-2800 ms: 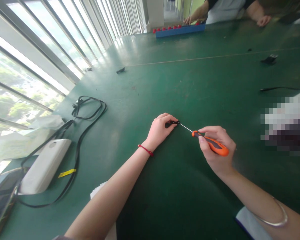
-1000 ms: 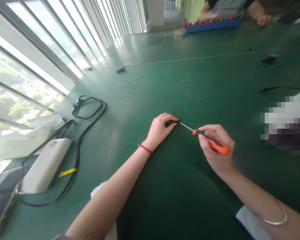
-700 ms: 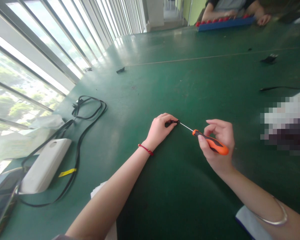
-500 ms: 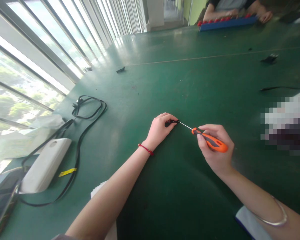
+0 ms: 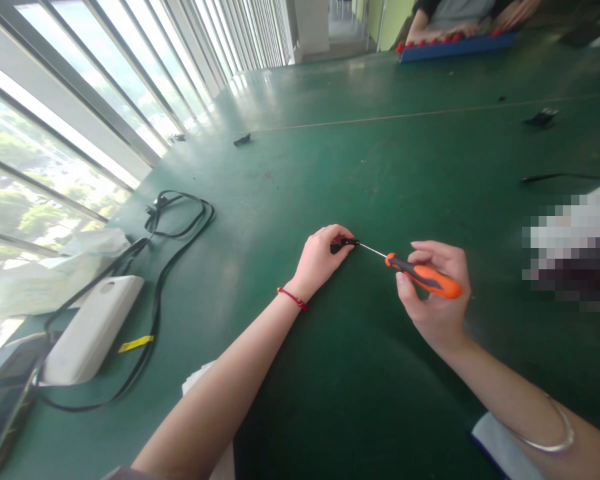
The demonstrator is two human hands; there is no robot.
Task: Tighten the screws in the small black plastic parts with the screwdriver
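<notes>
Closed in a pinch, my left hand [image 5: 323, 257] holds a small black part [image 5: 344, 245] down at the table; its exact kind is too small to make out, and the fingers cover some of it. An orange and grey screwdriver [image 5: 427, 278] lies slanted in my right hand [image 5: 440, 303], thumb on the near side and fingers curled behind the handle. Its thin metal shaft points left, and the tip meets the right end of the black part.
On the green table [image 5: 300, 180], a looped black cable [image 5: 167, 267] and a white power bank [image 5: 93, 333] lie left. Small black pieces [image 5: 543, 118] are scattered farther off. Across the table, a person's hands [image 5: 460, 30] are at a blue tray [image 5: 457, 48] with red items.
The screwdriver's handle has turned and shifted slightly right, and my right fingers have loosened and lifted a little. My left hand stays put. The other person's hand at the far right has moved.
</notes>
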